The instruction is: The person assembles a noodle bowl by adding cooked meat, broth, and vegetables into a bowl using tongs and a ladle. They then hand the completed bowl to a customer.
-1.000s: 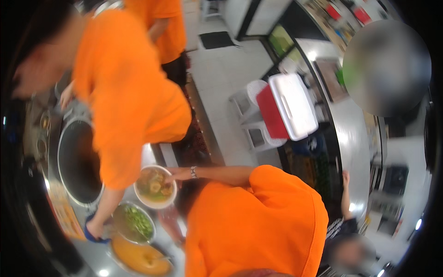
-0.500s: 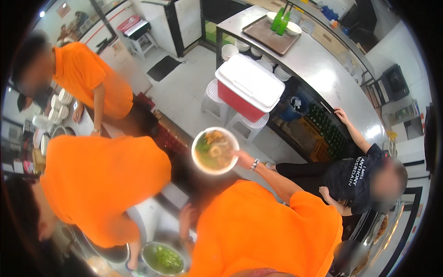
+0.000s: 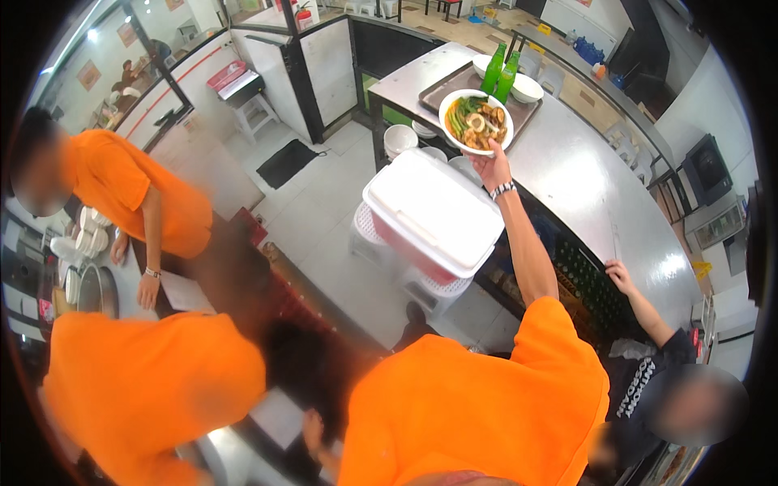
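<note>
My right hand grips the near rim of a white bowl at the end of my outstretched arm. In the bowl is an orange-brown dish with leafy greens, browned pieces and a pale ring-shaped piece on top. The bowl is over the near edge of a brown tray on the metal counter; whether it touches the tray cannot be told. Two green bottles and white bowls stand on that tray. Low at my side, my left hand appears loosely open and holds nothing visible.
A red cooler with a white lid rests on white stools before the metal counter. Two co-workers in orange shirts are at left. At right, a person in black rests a hand on the counter edge.
My right arm has reached forward and to the right, carrying the bowl from above the floor to the tray. The view has tilted up, and the metal bowl of greens has left it.
</note>
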Tool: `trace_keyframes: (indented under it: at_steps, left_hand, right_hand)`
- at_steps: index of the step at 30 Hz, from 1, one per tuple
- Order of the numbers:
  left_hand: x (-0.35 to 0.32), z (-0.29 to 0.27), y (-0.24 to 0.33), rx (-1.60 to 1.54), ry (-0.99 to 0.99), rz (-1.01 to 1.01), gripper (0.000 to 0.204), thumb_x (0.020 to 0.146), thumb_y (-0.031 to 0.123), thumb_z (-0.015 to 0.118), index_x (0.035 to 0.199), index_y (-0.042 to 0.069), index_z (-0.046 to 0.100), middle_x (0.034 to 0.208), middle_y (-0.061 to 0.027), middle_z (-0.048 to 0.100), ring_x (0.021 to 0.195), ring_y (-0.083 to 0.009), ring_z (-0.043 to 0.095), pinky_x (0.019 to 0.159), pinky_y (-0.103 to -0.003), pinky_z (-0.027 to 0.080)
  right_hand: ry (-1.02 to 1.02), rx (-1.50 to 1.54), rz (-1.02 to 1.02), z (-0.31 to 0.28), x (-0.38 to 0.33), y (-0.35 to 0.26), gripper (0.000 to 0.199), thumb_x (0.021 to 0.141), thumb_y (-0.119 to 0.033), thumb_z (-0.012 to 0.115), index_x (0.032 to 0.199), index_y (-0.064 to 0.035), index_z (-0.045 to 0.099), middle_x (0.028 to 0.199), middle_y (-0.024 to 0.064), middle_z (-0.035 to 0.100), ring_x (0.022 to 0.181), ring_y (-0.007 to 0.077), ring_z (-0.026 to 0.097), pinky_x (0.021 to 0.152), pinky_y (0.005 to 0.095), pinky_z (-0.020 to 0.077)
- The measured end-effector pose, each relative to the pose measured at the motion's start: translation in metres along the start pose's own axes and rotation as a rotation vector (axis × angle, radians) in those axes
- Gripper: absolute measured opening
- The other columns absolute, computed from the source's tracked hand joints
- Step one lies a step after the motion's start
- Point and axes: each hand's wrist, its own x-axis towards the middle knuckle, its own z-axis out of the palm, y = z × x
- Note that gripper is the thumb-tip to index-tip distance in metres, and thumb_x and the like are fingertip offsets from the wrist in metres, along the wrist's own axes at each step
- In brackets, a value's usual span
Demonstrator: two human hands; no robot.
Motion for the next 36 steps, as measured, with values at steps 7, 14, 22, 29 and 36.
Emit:
trace_keyframes:
  at_steps: [7, 14, 22, 29, 36]
  left_hand:
    - [-0.042, 0.148, 0.062, -0.204, -0.194, 0.089, 0.032, 0.105, 0.023, 0.048, 0.125, 0.003, 0.062, 0.114, -0.0103, 0.064, 0.099, -0.018, 0.063, 0.086, -0.033, 0.053]
    - [0.011, 0.13, 0.122, 1.037, -0.352, 0.723, 0.031, 0.105, 0.022, 0.046, 0.123, 0.004, 0.064, 0.115, -0.0116, 0.065, 0.097, -0.0209, 0.066, 0.085, -0.035, 0.054]
    - [0.072, 0.197, 0.323, 0.676, -0.082, 0.616, 0.045, 0.097, 0.037, 0.054, 0.129, 0.008, 0.063, 0.122, -0.0214, 0.068, 0.115, -0.0395, 0.064, 0.098, -0.046, 0.051]
    - [0.103, 0.278, 0.4, 0.689, -0.456, 0.735, 0.047, 0.099, 0.042, 0.053, 0.115, 0.001, 0.069, 0.107, -0.018, 0.073, 0.097, -0.0334, 0.07, 0.086, -0.043, 0.055]
    - [0.046, 0.384, 0.437, 0.886, -1.398, 0.504, 0.032, 0.097, 0.029, 0.065, 0.109, 0.001, 0.074, 0.086, -0.006, 0.071, 0.081, -0.0154, 0.067, 0.081, -0.03, 0.055]
  right_hand:
    - [0.14, 0.142, 0.006, -0.035, 0.146, -0.042, 0.053, 0.103, -0.03, 0.053, 0.137, 0.0098, 0.044, 0.113, 0.0353, 0.066, 0.081, 0.0215, 0.072, 0.064, 0.0212, 0.0609]
    - [0.105, 0.345, 0.037, -0.085, 0.199, -0.027, 0.052, 0.104, -0.025, 0.056, 0.14, 0.0084, 0.04, 0.123, 0.0336, 0.061, 0.096, 0.0317, 0.071, 0.071, 0.0263, 0.0638]
    - [-0.188, -0.021, 0.136, -0.093, 0.087, -0.062, 0.073, 0.106, -0.047, 0.043, 0.151, 0.0091, 0.032, 0.16, 0.024, 0.033, 0.152, 0.026, 0.028, 0.127, 0.0394, 0.0102]
    - [0.545, 0.06, 0.275, -0.189, -0.202, 0.011, 0.028, 0.1, -0.028, 0.055, 0.101, -0.0068, 0.073, 0.112, 0.019, 0.069, 0.113, 0.0294, 0.063, 0.096, 0.0415, 0.0491]
    - [0.635, 0.066, -0.171, -0.187, -0.366, -0.011, 0.051, 0.1, -0.011, 0.058, 0.149, -0.0033, 0.044, 0.075, -0.0059, 0.045, 0.069, 0.0062, 0.046, 0.074, 0.0254, 0.0464]
